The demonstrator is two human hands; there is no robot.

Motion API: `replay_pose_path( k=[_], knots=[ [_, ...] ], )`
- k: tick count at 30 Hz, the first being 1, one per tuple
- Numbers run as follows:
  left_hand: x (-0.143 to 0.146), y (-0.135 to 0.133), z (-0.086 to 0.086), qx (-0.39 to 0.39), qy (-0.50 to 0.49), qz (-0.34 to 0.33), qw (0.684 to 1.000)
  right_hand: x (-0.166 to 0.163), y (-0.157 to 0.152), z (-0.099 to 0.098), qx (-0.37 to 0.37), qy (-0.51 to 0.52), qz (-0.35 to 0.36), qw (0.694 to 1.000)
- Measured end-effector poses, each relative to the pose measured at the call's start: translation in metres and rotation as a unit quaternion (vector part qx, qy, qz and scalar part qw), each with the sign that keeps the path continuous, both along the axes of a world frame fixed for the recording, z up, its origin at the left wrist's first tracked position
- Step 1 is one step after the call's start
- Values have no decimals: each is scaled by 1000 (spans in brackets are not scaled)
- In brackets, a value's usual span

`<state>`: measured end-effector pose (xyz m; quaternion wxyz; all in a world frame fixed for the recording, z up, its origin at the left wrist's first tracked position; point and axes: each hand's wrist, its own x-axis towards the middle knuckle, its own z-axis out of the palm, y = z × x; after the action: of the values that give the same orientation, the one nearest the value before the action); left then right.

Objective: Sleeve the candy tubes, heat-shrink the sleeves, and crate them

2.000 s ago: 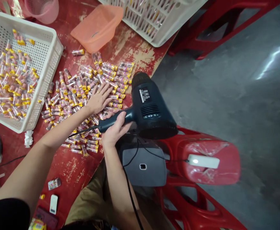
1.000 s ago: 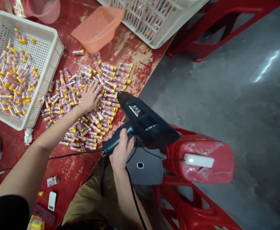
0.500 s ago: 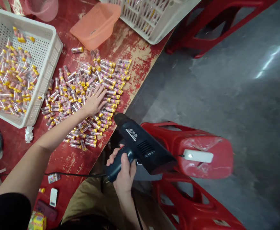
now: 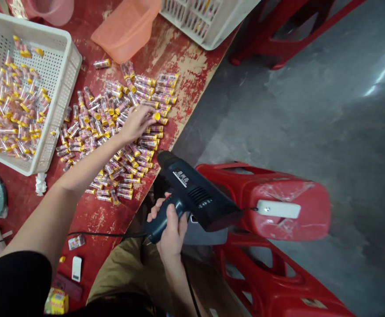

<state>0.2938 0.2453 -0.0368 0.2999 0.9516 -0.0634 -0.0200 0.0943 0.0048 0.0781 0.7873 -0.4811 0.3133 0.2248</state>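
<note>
My right hand [image 4: 170,224] is wrapped around the handle of a dark blue heat gun [image 4: 195,189], whose nozzle points up and left at the table edge. Over a spread of small clear tubes with yellow caps [image 4: 103,108], my left hand [image 4: 138,122] is closed, with a tube's yellow cap [image 4: 157,116] at its fingertips. That tube's body is mostly hidden by the fingers. Along the table edge, near the nozzle, several tubes lie side by side in a rough row, caps toward the edge.
A white perforated basket [image 4: 73,70] at left holds many capped tubes. An orange scoop-like container [image 4: 122,31] and another white crate [image 4: 208,42] stand at the back. Red plastic stools [image 4: 291,193] are on the right. A black cord [image 4: 109,234] crosses the worn red table [image 4: 93,215].
My left hand was spread flat on the tubes; its fingers have closed at a yellow-capped tube, slightly nearer the table edge. The heat gun stays in my right hand. The view has shifted slightly.
</note>
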Motion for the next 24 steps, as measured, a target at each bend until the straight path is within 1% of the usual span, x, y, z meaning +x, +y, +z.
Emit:
replay_pose_path(
  k=[2,4,7,9,12,14,16,18,20,22,23,24],
  knots=[
    [-19,-6,19,-55,-9,29,998,1,0,2,7,1,4,1000],
    [-37,-14,40,-95,-9,40,995,2,-1,3,12,7,6,1000],
    [-60,-26,72,-129,0,56,990,4,-1,4,14,19,7,1000],
    [-72,-33,89,-151,5,72,986,5,-1,5,11,30,8,999],
    [-85,-42,107,-187,6,89,978,5,-2,6,9,40,20,999],
    [-90,-43,113,-210,3,93,973,5,-3,5,10,43,29,999],
    [-93,-36,113,-219,5,92,971,5,-5,5,13,45,33,998],
    [-95,-15,105,-197,14,98,975,5,-5,4,18,46,33,998],
    [-100,14,90,-126,27,120,984,5,-5,3,24,45,33,998],
    [-106,40,70,-14,35,154,987,4,-6,2,29,46,35,998],
    [-110,48,60,38,36,172,984,3,-6,2,30,47,36,998],
    [-113,51,50,79,32,181,980,2,-6,1,31,48,36,998]
  ],
)
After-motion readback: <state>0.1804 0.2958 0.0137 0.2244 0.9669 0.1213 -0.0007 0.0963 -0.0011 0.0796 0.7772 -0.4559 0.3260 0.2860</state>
